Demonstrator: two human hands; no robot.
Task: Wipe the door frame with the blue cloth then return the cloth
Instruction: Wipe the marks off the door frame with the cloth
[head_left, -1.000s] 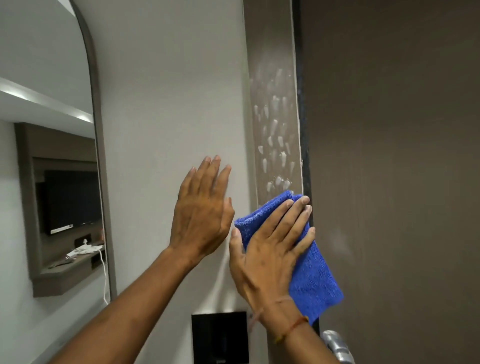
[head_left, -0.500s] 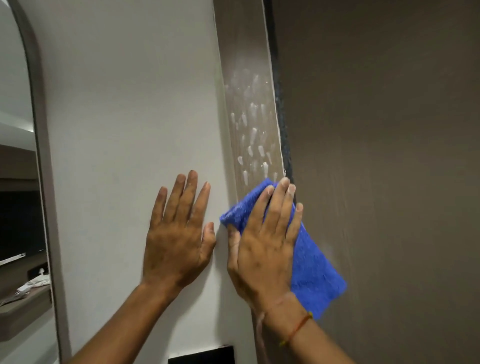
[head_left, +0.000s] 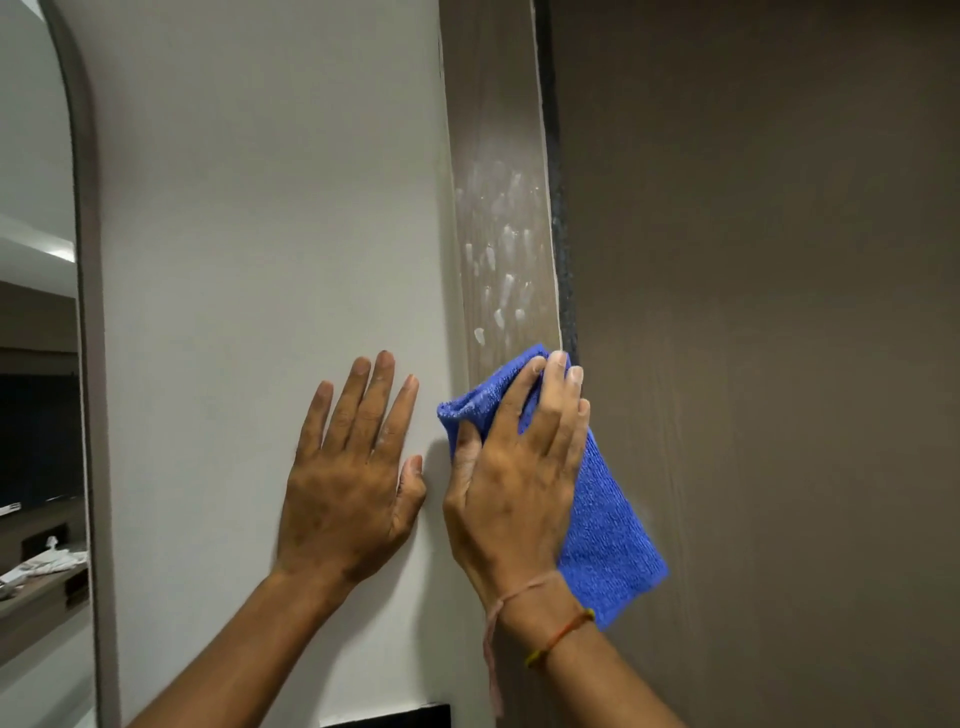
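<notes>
A brown vertical door frame (head_left: 498, 130) runs up the middle, speckled with white foam spots (head_left: 501, 260) above my hand. My right hand (head_left: 514, 483) presses a folded blue cloth (head_left: 608, 540) flat against the frame, fingers spread over it, fingertips at the frame's right edge. The cloth's lower half hangs out to the right over the door. My left hand (head_left: 348, 478) lies flat on the white wall beside the frame, fingers apart, holding nothing.
The dark brown door (head_left: 753, 312) fills the right side. A white wall (head_left: 270, 208) lies left of the frame. An arched mirror (head_left: 36, 364) stands at the far left. A black panel (head_left: 387, 717) sits low on the wall.
My right hand has slid the cloth a little upward along the frame, covering the lowest foam spots. The view has shifted right. My left hand stays on the wall.
</notes>
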